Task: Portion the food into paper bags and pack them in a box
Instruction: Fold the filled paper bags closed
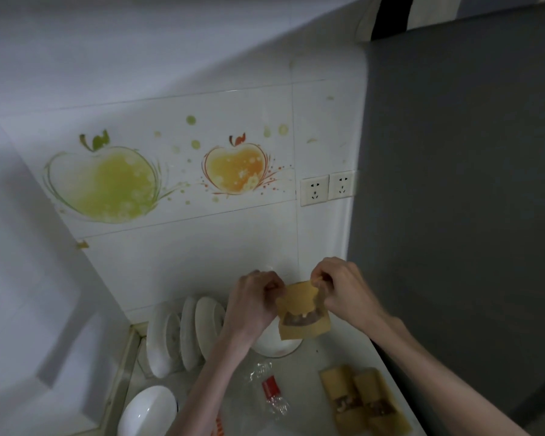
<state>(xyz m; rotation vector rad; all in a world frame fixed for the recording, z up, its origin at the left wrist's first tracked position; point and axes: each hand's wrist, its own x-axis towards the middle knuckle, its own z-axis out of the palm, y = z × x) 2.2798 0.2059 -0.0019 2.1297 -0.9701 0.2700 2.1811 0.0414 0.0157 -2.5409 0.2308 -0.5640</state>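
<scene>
Both my hands hold 1 paper bag (301,305) up over the counter (312,394), above a white bowl (276,346). My left hand (254,298) pinches its top left edge, my right hand (339,289) pinches the top right, fingers curled tight. Food shows through the bag's window. 2 more filled bags (364,401) lie flat on the counter near right. Plates (186,335) stand in a rack left.

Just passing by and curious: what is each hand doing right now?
Left hand: pinches the top left edge of the paper bag.
Right hand: pinches the bag's top right edge.
</scene>
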